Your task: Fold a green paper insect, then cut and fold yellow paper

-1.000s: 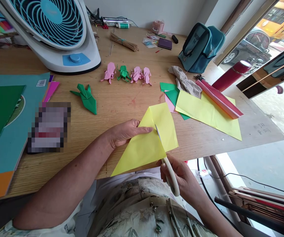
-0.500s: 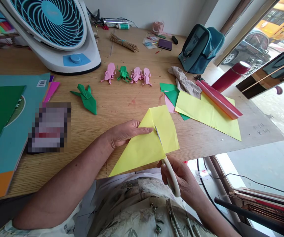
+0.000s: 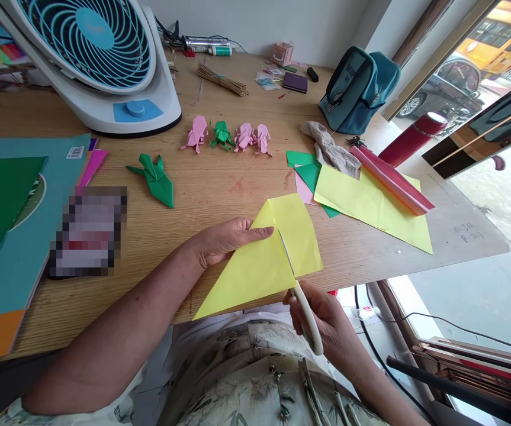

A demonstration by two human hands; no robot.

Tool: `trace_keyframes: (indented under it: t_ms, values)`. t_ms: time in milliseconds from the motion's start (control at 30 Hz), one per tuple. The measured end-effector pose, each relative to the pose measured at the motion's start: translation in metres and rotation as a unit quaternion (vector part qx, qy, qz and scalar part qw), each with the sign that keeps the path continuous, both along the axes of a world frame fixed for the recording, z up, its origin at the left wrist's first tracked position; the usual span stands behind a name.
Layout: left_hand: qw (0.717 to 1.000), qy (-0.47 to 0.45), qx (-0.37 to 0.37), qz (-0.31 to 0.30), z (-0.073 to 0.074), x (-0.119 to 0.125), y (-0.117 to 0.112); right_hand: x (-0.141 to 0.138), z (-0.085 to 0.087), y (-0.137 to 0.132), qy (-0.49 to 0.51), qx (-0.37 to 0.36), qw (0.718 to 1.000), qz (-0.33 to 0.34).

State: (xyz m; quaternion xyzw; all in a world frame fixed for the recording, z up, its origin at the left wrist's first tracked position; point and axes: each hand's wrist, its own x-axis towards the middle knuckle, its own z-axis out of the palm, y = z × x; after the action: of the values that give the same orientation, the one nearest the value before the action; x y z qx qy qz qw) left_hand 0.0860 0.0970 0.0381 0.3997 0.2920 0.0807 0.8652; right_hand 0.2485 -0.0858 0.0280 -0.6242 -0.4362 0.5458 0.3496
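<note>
A folded sheet of yellow paper (image 3: 255, 260) hangs over the table's front edge, its left side a triangle and its right side a narrower flap. My left hand (image 3: 232, 239) grips it from the left, thumb on top and the other fingers underneath. Below the sheet, my right hand (image 3: 315, 310) is closed round the cream handles of a pair of scissors (image 3: 309, 325). The blades run up into the paper along the line between triangle and flap, mostly covered by it; a thin strip of metal shows.
Folded pink and green paper figures (image 3: 222, 135) stand in a row, with a green one (image 3: 157, 180) nearer. To the right lie yellow sheets (image 3: 353, 198) and a red roll (image 3: 392, 180). A fan (image 3: 135, 112), a pixelated phone (image 3: 89, 231) and a teal book (image 3: 60, 195) occupy the left.
The scissor blades have closed further, with less metal showing in the slit. Both hands stay almost in place on the paper and scissors; the view has shifted slightly.
</note>
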Motion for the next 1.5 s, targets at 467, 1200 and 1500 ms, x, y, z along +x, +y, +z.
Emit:
trace_keyframes:
  t_ms: [467,1200,1500]
  values:
    - [0.999,0.019,0.035,0.036,0.004,0.001,0.001,-0.002,-0.001,-0.002,-0.007,0.007,1.000,0.006]
    - [0.999,0.007,0.008,0.031,0.006,0.001,-0.003,-0.005,0.002,0.005,0.001,-0.002,1.000,0.007]
    - [0.999,0.005,-0.015,0.039,0.001,0.001,-0.001,-0.005,-0.001,0.005,-0.015,0.008,1.000,0.007]
